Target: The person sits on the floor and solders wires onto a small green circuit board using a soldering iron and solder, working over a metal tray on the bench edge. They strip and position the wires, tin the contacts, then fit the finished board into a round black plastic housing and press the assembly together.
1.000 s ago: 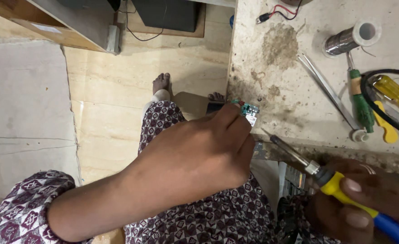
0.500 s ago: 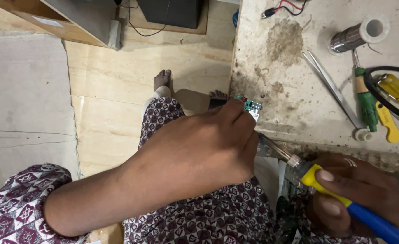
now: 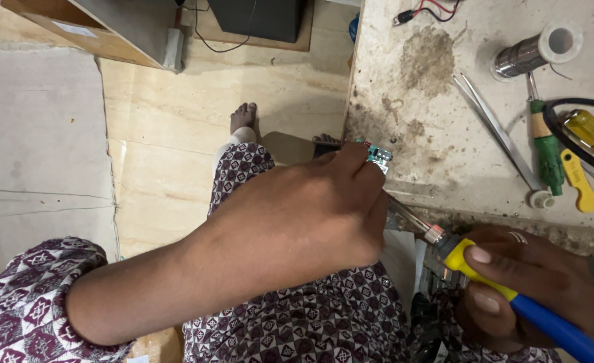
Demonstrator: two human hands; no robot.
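We are pinching a small green circuit board [image 3: 376, 153] in the fingertips of our left hand [image 3: 310, 208], holding it over the near edge of the bench [image 3: 445, 154]. Most of the board is hiding behind our fingers, so only one corner is showing. Our right hand [image 3: 532, 282] is closing around the yellow and blue handle of a soldering iron [image 3: 485, 275], low and to the right of the left hand. The iron's metal shaft is running up and left towards the board, and its tip is disappearing behind the left hand, so we cannot tell whether it is touching the board.

Beyond the right hand, on the bench, tweezers [image 3: 495, 131] are lying at a slant, with a green screwdriver [image 3: 544, 144] just beside them. A solder spool [image 3: 535, 50] is sitting farther away. A yellow tool [image 3: 578, 180] and a black cable [image 3: 566, 144] are lying at the far right.
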